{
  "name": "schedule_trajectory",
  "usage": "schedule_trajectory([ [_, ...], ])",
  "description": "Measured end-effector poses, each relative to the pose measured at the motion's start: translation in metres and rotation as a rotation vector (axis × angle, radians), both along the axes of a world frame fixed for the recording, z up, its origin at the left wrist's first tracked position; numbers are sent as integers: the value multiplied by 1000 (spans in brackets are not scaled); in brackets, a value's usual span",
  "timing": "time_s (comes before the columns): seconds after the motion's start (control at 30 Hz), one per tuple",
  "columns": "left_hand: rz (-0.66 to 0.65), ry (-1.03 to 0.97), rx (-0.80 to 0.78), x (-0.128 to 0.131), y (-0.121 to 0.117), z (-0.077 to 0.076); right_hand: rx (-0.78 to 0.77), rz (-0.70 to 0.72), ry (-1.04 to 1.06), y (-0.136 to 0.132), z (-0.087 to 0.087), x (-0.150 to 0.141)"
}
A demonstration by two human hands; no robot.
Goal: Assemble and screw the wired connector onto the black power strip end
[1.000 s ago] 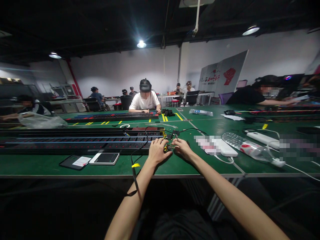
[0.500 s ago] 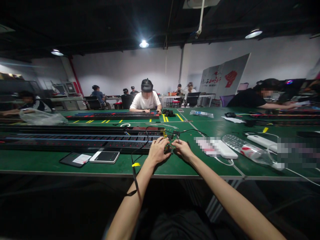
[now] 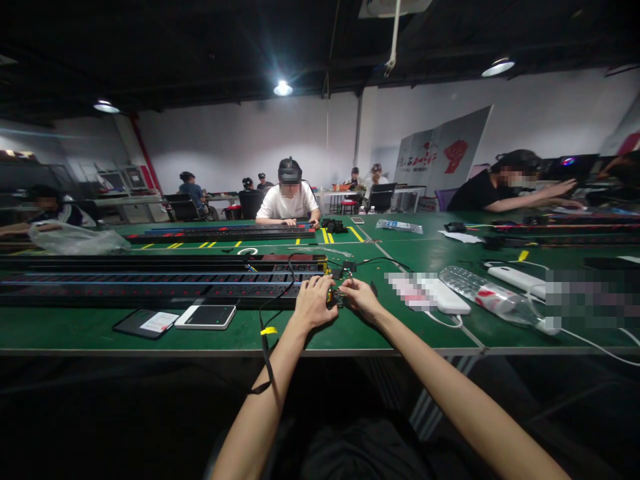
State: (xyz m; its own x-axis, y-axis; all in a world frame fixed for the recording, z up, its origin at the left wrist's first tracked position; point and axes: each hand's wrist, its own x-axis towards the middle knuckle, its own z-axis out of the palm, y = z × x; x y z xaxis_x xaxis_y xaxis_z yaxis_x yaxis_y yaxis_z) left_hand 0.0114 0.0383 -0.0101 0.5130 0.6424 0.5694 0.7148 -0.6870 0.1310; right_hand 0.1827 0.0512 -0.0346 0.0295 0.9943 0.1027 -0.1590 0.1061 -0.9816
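On the green table (image 3: 370, 337), the long black strip (image 3: 150, 288) is laid toward nine o'clock, its three-o'clock end best steadied by the left hand (image 3: 316, 301). Small parts (image 3: 341, 297) there are best worked lightly by the right hand (image 3: 364, 300); neither grip can be made out.

Green tabletop (image 3: 380, 333) smooth, slightly glossy; bottle (image 3: 493, 293) clear, seemingly plastic

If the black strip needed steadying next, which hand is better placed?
Probably the left: the left hand is right at the near end of the strip, while the right hand is beyond that end, its fingertips by small parts.
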Motion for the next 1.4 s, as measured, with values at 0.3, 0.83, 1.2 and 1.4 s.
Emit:
schedule_trajectory([
  [0.3, 27, -16, 0, 0, 1, -1, -29, 14, -29, 1, 1, -1],
  [0.83, 39, -19, -44, 0, -2, 2, 19, 32, -128, 2, -2, 1],
  [1.2, 41, -37, -44, 0, -2, 1, 45, 10, -176, 7, -8, 0],
  [1.4, 38, -45, -34, 0, -2, 1, 121, -33, -285, 13, -13, 0],
])
